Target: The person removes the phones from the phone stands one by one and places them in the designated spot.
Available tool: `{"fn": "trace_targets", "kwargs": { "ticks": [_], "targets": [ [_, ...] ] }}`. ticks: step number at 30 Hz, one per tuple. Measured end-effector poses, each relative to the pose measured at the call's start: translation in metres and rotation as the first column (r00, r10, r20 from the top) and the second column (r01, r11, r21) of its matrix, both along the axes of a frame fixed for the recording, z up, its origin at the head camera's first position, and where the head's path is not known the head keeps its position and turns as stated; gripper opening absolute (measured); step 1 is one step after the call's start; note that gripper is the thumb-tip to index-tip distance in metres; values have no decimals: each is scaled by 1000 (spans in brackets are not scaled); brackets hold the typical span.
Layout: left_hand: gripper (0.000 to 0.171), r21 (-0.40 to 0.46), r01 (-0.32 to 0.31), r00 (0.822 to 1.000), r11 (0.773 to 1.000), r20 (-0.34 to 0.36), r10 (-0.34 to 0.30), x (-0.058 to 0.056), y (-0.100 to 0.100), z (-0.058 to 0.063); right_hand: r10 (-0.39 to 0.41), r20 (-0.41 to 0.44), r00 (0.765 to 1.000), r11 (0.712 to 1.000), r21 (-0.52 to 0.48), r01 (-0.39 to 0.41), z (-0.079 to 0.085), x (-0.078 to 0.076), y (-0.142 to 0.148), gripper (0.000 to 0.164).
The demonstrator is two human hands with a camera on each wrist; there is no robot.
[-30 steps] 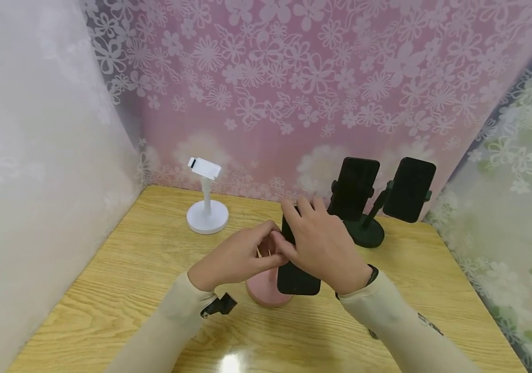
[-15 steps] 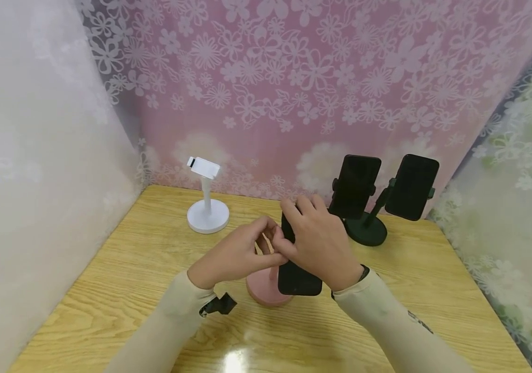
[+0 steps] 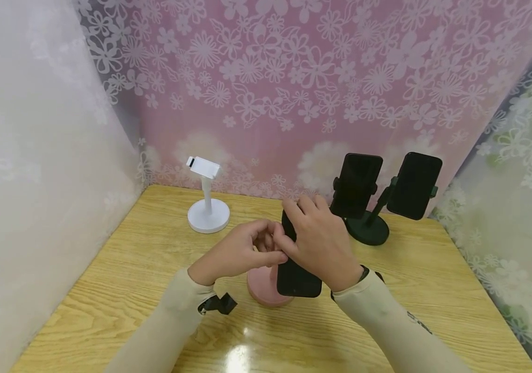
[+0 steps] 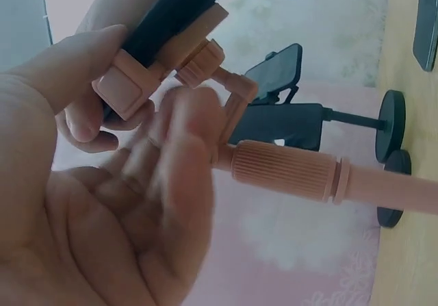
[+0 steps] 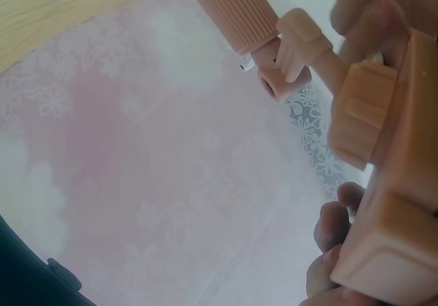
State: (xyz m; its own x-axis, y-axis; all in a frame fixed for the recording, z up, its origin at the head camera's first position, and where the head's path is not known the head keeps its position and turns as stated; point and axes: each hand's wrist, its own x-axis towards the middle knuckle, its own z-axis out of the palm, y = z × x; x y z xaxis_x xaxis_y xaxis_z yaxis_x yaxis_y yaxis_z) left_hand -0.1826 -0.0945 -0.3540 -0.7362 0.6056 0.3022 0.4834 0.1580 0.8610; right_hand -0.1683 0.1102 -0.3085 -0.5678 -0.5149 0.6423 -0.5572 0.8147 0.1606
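In the head view, a black smartphone sits in the clamp of a pink phone stand, whose round base is on the table. My right hand lies over the phone's face and grips it, fingertips bent over its far edge. From the left side, my left hand holds the clamp, thumb on its edge and fingers curled behind. The left wrist view shows the pink clamp on the phone's edge, above the ribbed stem. A pink knob behind the clamp shows in the right wrist view.
At the back left of the wooden table stands a white phone stand. Black stands at the back right bear two dark phones, a left one and a right one. A pink floral curtain hangs behind.
My left fingers shift slightly behind the clamp, and the thumb lies straighter along its edge. My right hand keeps its grip on the phone. The head view has moved very little.
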Motion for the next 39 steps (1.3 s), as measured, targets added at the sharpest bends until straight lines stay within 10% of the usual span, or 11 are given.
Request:
{"fn": "trace_targets", "kwargs": {
  "ticks": [17,39],
  "targets": [
    [12,-160,-26,980,987,-199,-6,2,5,1,-14,-35,999,1000,-13,14,-5,0,1,28],
    [9,-81,24,995,996,-95,-32,2,5,-3,20,-17,1000,999,-41,-21,-6,-1,3,33]
  ]
}}
